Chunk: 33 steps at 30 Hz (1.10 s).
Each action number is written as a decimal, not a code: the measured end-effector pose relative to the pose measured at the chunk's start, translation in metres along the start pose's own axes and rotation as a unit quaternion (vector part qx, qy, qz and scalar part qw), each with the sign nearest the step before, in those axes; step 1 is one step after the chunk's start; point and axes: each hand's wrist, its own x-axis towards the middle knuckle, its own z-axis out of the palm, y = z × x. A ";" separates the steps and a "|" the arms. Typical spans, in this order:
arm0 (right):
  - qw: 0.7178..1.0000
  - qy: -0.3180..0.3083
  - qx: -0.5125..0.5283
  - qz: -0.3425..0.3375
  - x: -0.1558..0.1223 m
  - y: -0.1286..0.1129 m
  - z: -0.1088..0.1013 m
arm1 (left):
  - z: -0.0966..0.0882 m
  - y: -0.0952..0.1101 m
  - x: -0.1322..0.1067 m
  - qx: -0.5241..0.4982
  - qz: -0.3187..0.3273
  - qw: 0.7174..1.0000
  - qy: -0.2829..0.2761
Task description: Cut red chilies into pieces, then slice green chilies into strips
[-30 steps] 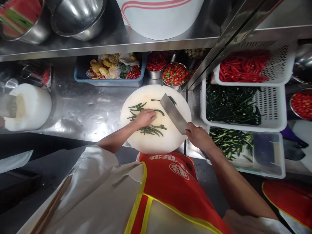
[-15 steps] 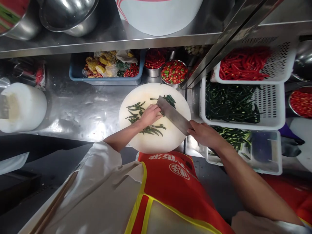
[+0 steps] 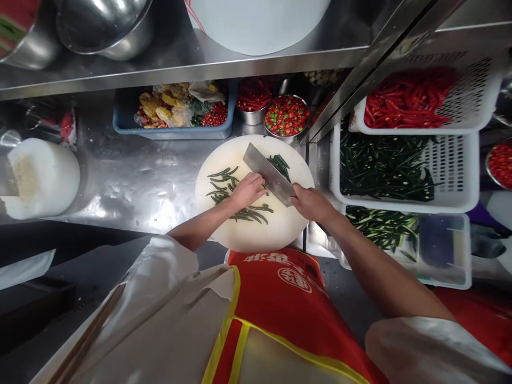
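A round white cutting board (image 3: 280,232) lies on the steel counter with long green chilies (image 3: 224,178) scattered on it. My left hand (image 3: 248,189) is curled and pressed down on a bunch of these chilies. My right hand (image 3: 310,202) grips the handle of a steel cleaver (image 3: 267,173). Its blade slants across the board right beside my left fingers. A small heap of green chilies (image 3: 280,164) lies beyond the blade.
White baskets at the right hold red chilies (image 3: 404,98) and green chilies (image 3: 384,165); a clear tub (image 3: 440,250) holds more green ones. A bowl of chopped chili (image 3: 286,114) and a blue tray (image 3: 176,114) stand behind the board. Another white block (image 3: 40,176) is at the left.
My right hand and the cleaver have moved left over the board, up against my left hand. My left hand has stayed on the chilies.
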 end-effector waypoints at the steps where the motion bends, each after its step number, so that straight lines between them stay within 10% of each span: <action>1: 1.000 0.001 0.005 -0.004 0.000 0.003 0.001 | -0.002 -0.001 -0.001 -0.007 -0.016 1.000 0.014; 6: 1.000 -0.007 0.016 -0.001 -0.015 0.017 0.005 | -0.002 -0.007 -0.005 -0.012 -0.113 0.993 0.012; 18: 0.997 -0.063 -0.036 -0.038 -0.041 0.046 -0.014 | 0.001 -0.009 0.002 0.007 -0.037 0.999 -0.004; 24: 0.999 -0.034 -0.020 -0.026 -0.009 0.013 -0.003 | 0.004 -0.007 0.002 0.004 -0.041 0.999 0.002; 33: 0.999 0.028 -0.020 -0.008 -0.026 0.017 -0.007 | -0.042 -0.019 -0.018 -0.030 -0.115 0.993 -0.004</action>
